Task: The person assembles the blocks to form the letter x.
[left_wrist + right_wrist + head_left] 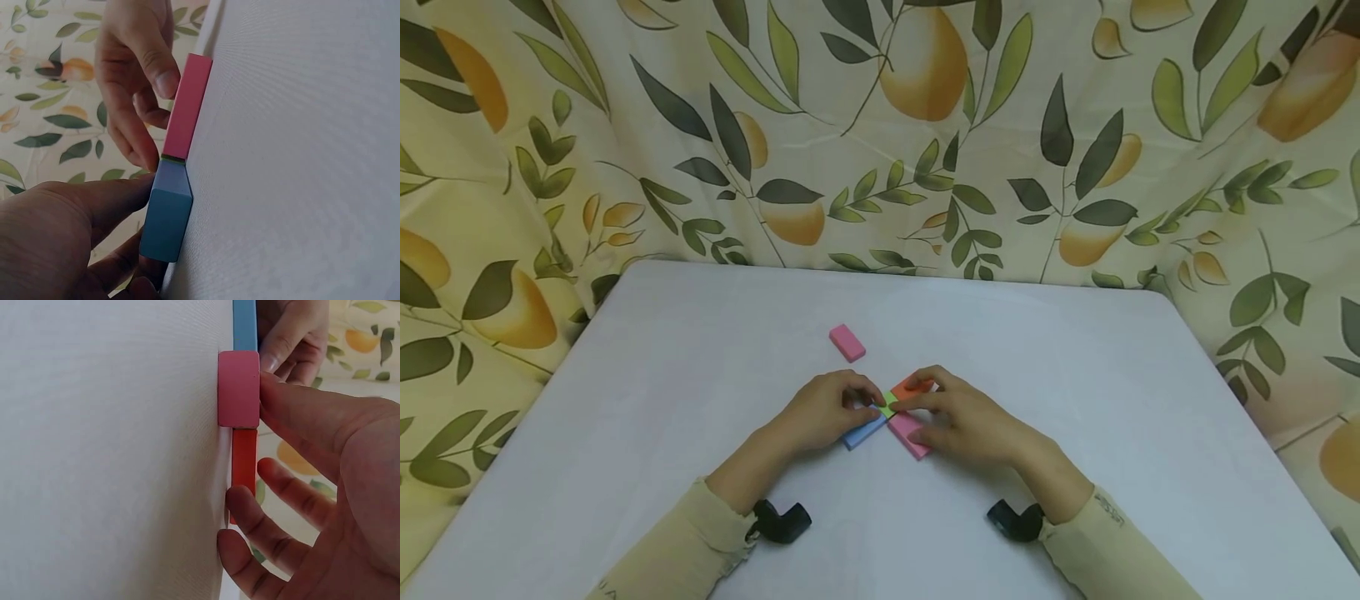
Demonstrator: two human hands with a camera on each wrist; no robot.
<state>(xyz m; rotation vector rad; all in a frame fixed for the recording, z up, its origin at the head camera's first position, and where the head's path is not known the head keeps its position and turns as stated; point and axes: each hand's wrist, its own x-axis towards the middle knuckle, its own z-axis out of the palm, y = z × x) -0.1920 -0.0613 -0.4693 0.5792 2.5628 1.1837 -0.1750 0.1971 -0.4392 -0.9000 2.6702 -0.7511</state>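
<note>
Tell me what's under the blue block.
The blue block lies on the white tabletop, which shows beside it. The patch directly beneath is covered, so whether anything thin lies there cannot be seen.

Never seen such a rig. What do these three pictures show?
No robot: these are a person's bare hands, left hand and right hand. The wide picture comes from a head camera; the other two come from wrist cameras, so the white table looks tipped sideways. On it, a blue block, green block, orange block and pink block sit grouped; a second pink block lies apart, farther off. The left hand touches the blue block; whether it grips it is unclear. The right hand's thumb rests on the grouped pink block.
</note>
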